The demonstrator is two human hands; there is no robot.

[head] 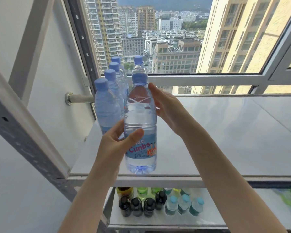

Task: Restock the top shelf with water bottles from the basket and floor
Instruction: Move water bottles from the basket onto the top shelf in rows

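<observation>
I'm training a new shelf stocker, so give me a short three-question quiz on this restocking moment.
1. True or false: the left hand and the right hand both touch the labelled bottle.
2. The other water bottles on the top shelf are capped in: A red, B blue, C black.
3. Fill in: the black-capped bottles stand on the ___ shelf.
Key: 1 true; 2 B; 3 lower.

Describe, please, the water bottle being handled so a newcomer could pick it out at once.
Find the window, then the top shelf below it, left end. Right of the single-file row of blue-capped bottles, nearest the front edge, is the water bottle. It alone is held by both hands: left hand at its label, right hand near its shoulder.
</observation>
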